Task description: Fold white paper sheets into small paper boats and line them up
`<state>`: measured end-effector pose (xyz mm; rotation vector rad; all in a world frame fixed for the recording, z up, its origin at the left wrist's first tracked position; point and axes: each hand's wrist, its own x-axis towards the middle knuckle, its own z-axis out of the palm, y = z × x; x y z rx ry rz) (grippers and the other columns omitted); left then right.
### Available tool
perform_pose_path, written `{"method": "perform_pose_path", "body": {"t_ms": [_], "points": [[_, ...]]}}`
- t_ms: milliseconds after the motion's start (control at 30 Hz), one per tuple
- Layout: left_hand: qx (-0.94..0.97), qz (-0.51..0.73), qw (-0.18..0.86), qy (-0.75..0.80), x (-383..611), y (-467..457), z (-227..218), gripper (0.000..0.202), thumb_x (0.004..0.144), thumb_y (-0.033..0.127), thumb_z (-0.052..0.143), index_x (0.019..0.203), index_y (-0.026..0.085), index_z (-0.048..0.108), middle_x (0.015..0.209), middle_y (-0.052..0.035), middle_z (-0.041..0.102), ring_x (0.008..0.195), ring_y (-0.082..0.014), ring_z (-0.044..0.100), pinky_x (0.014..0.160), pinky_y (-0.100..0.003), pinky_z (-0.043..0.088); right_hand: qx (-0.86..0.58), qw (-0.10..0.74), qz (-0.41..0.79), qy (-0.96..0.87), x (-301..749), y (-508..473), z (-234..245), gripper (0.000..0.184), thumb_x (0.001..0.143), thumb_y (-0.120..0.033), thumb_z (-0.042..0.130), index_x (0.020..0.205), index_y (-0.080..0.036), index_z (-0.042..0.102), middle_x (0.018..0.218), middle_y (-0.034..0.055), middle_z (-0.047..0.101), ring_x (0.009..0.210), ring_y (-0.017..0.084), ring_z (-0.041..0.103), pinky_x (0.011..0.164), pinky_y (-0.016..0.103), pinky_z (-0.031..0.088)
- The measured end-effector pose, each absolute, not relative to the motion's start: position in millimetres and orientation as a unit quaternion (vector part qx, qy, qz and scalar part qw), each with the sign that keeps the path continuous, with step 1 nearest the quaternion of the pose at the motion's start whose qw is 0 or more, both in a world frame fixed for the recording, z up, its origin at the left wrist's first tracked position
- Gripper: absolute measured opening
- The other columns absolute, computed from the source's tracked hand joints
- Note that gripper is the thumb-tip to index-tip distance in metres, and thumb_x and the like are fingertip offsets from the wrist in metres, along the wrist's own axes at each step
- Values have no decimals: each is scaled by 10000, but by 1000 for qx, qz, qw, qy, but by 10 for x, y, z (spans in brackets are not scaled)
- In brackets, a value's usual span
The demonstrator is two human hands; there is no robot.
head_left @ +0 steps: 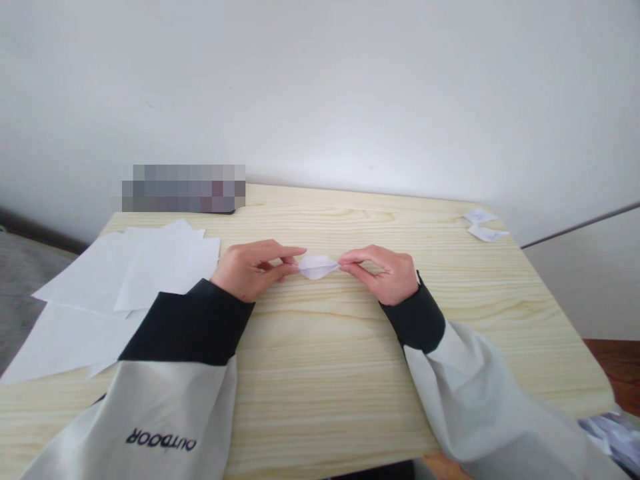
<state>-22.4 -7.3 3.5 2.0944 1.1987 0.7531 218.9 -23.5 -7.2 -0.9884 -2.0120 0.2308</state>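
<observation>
A small folded piece of white paper [319, 267], pointed at both ends and creased along its middle, is held just over the table. My left hand [257, 267] pinches its left tip between thumb and fingers, the index finger stretched out above. At the other end, my right hand [383, 270] grips the right tip between thumb and forefinger. Both hands are closed on this same paper. Close to my left wrist lies a spread of white paper sheets [165, 260], partly covered by the dark cuff.
The pale wood-grain table [320, 380] meets a white wall [350, 100] at the back. Two small folded papers [487, 233] lie at the far right corner. A blurred-out object [185, 190] sits at the back left. More crumpled papers [613, 433] show beyond the right front corner.
</observation>
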Motion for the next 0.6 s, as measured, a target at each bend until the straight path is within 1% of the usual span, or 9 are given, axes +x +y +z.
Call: {"method": "perform_pose_path", "body": {"t_ms": [67,133,200,300,367,433,500,600], "points": [[792,286,275,463,-222,-81,27,295,833,373,549,1033,210,692,841,-36,713,744,-130,647,672,-213,537,-390,430,82,-810,2150,-235,-79,58,813,-170,653,842,-209,684,809,6,748,723,119,700,689,222,563],[792,294,259,467,-231,-73,1,285,834,376,557,1018,206,692,849,-35,719,749,-129,655,708,-218,545,-382,424,76,-818,2125,-230,-96,53,824,-175,642,841,-203,684,806,9,747,714,116,696,683,219,561],[787,295,271,470,-249,-53,-33,302,827,392,567,1031,203,684,858,-35,724,748,-133,663,718,-227,552,-384,420,76,-819,2125,-221,-117,52,827,-185,639,845,-200,686,818,12,748,721,117,697,687,217,562],[779,297,299,464,-278,-21,-62,385,812,444,567,1086,190,658,834,-26,725,731,-134,663,725,-234,554,-400,422,92,-808,2180,-198,-149,53,812,-199,658,854,-195,690,843,17,749,731,119,699,699,213,564],[790,290,282,461,-296,-6,-57,404,803,453,577,1098,187,651,851,-25,721,733,-130,649,722,-226,539,-407,415,110,-806,2244,-173,-171,78,811,-213,659,878,-194,693,859,23,747,706,113,693,694,212,564],[808,276,240,461,-313,6,-44,397,784,448,607,1072,180,661,869,-34,711,740,-132,627,696,-220,514,-406,406,121,-810,2312,-140,-193,131,810,-232,660,932,-193,691,870,28,744,703,114,689,692,216,567],[822,260,206,463,-329,18,-40,375,762,449,635,1009,171,681,853,-40,695,733,-136,608,676,-222,490,-410,394,131,-812,2369,-106,-211,182,806,-251,665,979,-196,684,915,37,739,725,121,689,707,231,571],[833,241,194,459,-342,32,-57,318,761,459,638,896,177,693,825,-33,677,724,-136,595,693,-229,473,-406,376,137,-821,2411,-68,-222,225,772,-284,703,975,-189,687,963,57,729,740,134,688,719,250,574]]}}
